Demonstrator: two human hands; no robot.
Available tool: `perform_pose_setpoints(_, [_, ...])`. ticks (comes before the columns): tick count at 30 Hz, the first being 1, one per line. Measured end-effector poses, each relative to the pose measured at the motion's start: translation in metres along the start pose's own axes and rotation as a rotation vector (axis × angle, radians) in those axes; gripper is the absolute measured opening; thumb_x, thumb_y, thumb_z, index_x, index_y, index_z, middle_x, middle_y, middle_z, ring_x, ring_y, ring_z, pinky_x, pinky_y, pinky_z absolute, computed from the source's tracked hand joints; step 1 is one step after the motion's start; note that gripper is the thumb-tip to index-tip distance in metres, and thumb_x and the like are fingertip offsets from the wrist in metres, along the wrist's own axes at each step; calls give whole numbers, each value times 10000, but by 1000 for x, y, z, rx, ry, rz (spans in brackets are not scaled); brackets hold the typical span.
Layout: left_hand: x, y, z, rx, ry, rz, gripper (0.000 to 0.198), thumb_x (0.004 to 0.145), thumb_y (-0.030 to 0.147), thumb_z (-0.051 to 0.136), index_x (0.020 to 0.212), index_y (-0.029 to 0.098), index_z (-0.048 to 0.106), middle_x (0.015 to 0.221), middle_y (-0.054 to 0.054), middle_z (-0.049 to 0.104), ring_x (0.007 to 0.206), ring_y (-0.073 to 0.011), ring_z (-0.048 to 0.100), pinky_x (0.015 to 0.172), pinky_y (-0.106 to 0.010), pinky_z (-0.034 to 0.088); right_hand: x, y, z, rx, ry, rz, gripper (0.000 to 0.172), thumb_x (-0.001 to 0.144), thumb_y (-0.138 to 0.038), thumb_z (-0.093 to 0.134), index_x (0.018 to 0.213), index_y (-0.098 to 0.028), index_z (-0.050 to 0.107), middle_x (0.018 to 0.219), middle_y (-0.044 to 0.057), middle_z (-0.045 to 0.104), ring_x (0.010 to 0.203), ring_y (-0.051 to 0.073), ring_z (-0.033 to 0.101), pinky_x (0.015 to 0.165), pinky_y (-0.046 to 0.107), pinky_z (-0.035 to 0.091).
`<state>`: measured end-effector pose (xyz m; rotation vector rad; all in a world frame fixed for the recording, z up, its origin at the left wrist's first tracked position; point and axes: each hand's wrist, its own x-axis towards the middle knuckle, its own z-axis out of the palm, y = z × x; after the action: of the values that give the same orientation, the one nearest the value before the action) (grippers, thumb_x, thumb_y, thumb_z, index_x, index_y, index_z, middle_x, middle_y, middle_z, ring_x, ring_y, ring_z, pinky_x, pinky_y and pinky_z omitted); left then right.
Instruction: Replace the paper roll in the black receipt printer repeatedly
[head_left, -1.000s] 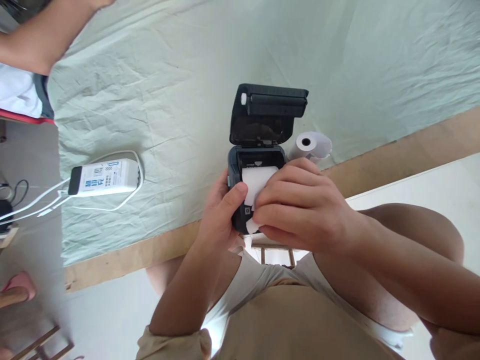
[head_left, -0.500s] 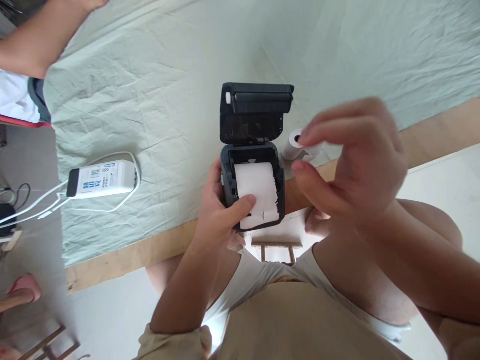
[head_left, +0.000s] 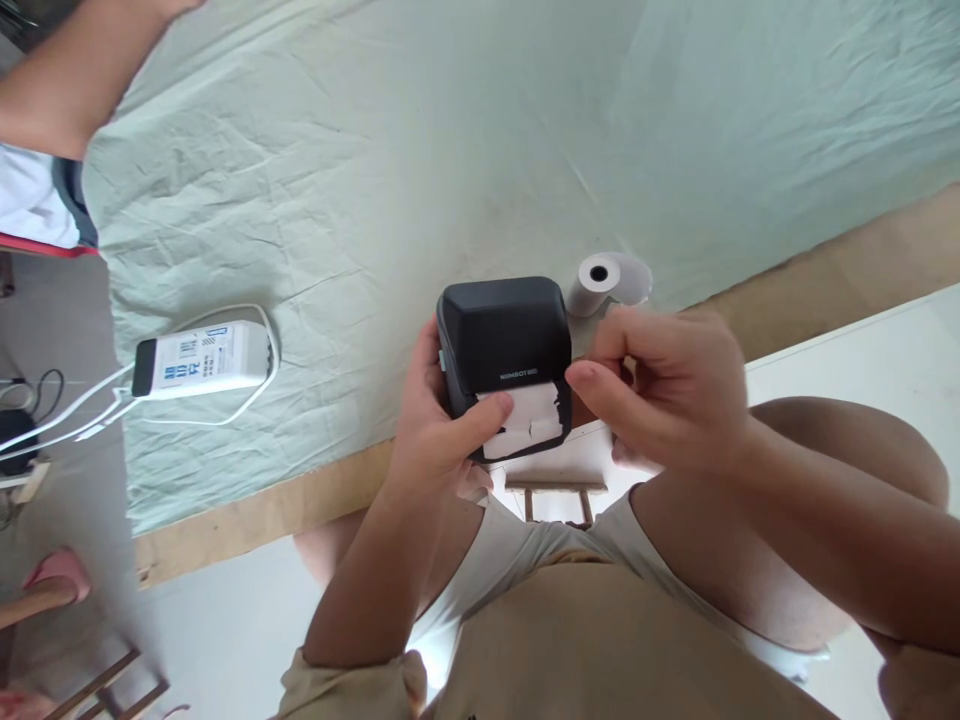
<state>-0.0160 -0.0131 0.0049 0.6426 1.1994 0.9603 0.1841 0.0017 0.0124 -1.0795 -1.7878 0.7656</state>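
Observation:
A small black label printer [head_left: 504,335] has its lid down, and a strip of white paper [head_left: 534,425] with a torn edge sticks out below the lid. My left hand [head_left: 442,430] holds the printer from its left side, the thumb pressing on the paper. Close to the printer's right edge is my right hand [head_left: 660,385], its fingers curled and the thumb tip beside the lid's lower corner; nothing shows clearly between them. Just behind it a white paper roll [head_left: 596,283] stands on the cloth with a loose end curling to the right.
A pale green cloth [head_left: 337,200] covers the table, whose wooden edge [head_left: 270,515] runs in front of me. On the left lies a white power strip [head_left: 206,360] with cables. Another person's arm [head_left: 82,80] reaches in at the upper left. A wooden stool [head_left: 555,490] is below.
The printer's lid has swung down from open to closed over the paper. My right hand has moved down and left to the printer's side, uncovering the paper roll.

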Motion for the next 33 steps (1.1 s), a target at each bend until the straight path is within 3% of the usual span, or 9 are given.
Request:
perform_pose_setpoints(3, [-3, 1, 2, -16, -7, 2, 893, 679, 470, 986, 1452, 285, 580, 1049, -94, 810, 860, -371, 828, 616, -413, 660, -3, 4, 7, 114, -76, 229, 478, 960, -311, 697, 625, -237, 364, 474, -66, 461, 442, 76, 384, 426, 240, 289])
perform_pose_setpoints(7, [-5, 1, 5, -5, -25, 17, 707, 782, 580, 907, 1322, 219, 629, 830, -65, 784, 571, -278, 754, 454, -355, 578, -1, 7, 11, 148, -111, 299, 488, 928, -330, 710, 611, -236, 352, 461, -70, 432, 439, 67, 336, 417, 229, 247])
perform_pose_setpoints(12, [-1, -1, 3, -8, -36, -12, 663, 815, 537, 886, 1338, 234, 613, 843, -53, 775, 521, -249, 717, 427, -343, 551, 2, 5, 10, 112, -114, 380, 510, 901, -320, 744, 568, -224, 369, 440, -64, 428, 440, 72, 412, 435, 221, 271])
perform_pose_setpoints(19, [0, -1, 4, -1, 28, 33, 555, 799, 547, 902, 1210, 226, 711, 805, -28, 722, 494, -166, 621, 363, -260, 445, 4, 8, 9, 94, -119, 397, 520, 881, -378, 748, 540, -217, 391, 451, -54, 425, 462, 74, 384, 439, 231, 252])
perform_pose_setpoints(25, [3, -4, 4, -10, 49, 69, 599, 757, 542, 923, 1209, 220, 697, 858, -53, 769, 691, -266, 755, 494, -324, 578, 2, 14, 11, 122, -133, 340, 511, 896, -404, 706, 562, -219, 367, 454, -66, 410, 467, 60, 354, 447, 230, 234])
perform_pose_setpoints(28, [2, -3, 2, 18, 29, 18, 660, 777, 586, 899, 1280, 233, 656, 877, -60, 777, 646, -265, 749, 452, -327, 561, 0, 15, 12, 101, -131, 281, 500, 927, -374, 686, 581, -222, 359, 458, -69, 427, 457, 56, 351, 439, 229, 237])
perform_pose_setpoints(30, [1, -2, 1, 31, 1, -18, 698, 792, 598, 885, 1330, 237, 626, 890, -66, 778, 591, -250, 727, 402, -312, 524, -2, 13, 9, 103, -105, 192, 432, 942, -308, 679, 621, -223, 402, 475, -77, 457, 445, 55, 376, 424, 219, 261])
perform_pose_setpoints(33, [0, -1, 0, 27, -18, -53, 746, 788, 590, 889, 1372, 231, 595, 898, -69, 776, 546, -244, 712, 372, -310, 495, -4, 9, 1, 86, 35, -37, 223, 923, -180, 706, 785, -241, 542, 590, -83, 568, 467, 60, 485, 436, 204, 372])
